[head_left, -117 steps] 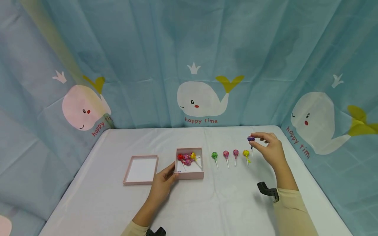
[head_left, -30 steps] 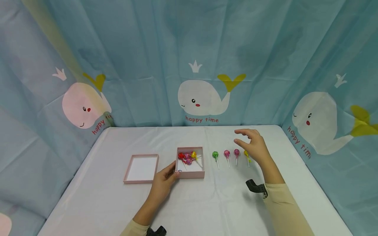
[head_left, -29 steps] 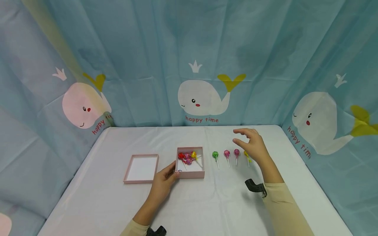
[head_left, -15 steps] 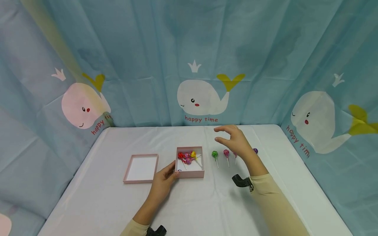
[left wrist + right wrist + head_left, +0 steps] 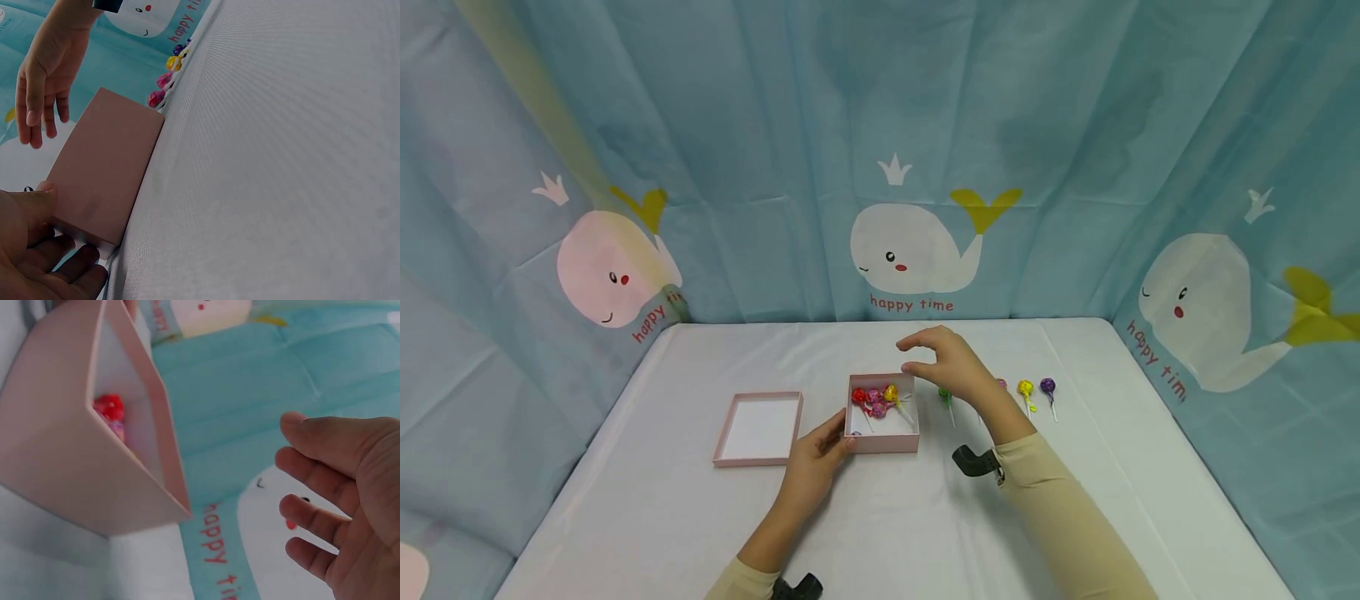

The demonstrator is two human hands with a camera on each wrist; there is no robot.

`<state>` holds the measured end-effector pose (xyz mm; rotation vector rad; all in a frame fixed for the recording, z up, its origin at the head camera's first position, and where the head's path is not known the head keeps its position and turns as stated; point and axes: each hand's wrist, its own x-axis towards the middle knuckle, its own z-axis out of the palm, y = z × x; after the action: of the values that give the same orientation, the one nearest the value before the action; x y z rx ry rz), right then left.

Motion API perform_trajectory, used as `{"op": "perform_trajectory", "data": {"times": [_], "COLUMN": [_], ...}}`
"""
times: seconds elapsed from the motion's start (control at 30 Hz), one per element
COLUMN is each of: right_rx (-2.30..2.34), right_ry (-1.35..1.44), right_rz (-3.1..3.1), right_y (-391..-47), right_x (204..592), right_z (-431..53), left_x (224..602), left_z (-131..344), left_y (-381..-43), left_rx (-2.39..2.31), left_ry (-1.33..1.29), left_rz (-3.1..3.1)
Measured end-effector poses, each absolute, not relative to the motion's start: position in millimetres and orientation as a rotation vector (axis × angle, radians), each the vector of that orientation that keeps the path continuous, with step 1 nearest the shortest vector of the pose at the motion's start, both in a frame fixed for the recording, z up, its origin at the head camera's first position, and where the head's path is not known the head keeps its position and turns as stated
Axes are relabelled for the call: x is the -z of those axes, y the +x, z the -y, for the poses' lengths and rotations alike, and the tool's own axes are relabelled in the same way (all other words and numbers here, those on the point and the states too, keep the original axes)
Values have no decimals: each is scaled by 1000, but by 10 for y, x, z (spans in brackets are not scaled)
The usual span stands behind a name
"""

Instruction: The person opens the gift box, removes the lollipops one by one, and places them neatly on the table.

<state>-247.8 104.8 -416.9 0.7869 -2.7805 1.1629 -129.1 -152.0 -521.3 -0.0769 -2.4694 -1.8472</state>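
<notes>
My left hand holds the pink box by its front left corner, thumb on the front wall and fingers at the left side. Inside the box lie a red lollipop, a yellow lollipop and pink ones. My right hand hovers over the box's back right corner, thumb and fingers apart with nothing between them. To the right is a row of lollipops: a green one, pink ones partly hidden by my right forearm, a yellow one and a purple one.
Left of the box lies its shallow pink lid, white inside up. A white cloth covers the table. Behind and at both sides hangs a blue curtain with whale prints.
The purple lollipop that my right hand pinched now lies at the row's right end. The emptied right hand has moved left across the row to the box. My left hand stays put.
</notes>
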Motion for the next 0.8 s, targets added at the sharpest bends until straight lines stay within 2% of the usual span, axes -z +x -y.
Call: {"op": "perform_trajectory", "data": {"times": [0.8], "right_rx": [-1093], "right_ry": [896], "right_rz": [2864], "right_y": [-2468], "right_x": [4618], "right_z": [-467], "left_x": [5198], "left_z": [1535], "left_y": [-1294], "left_rx": [1901], "left_ry": [-98], "left_rz": [2431]}}
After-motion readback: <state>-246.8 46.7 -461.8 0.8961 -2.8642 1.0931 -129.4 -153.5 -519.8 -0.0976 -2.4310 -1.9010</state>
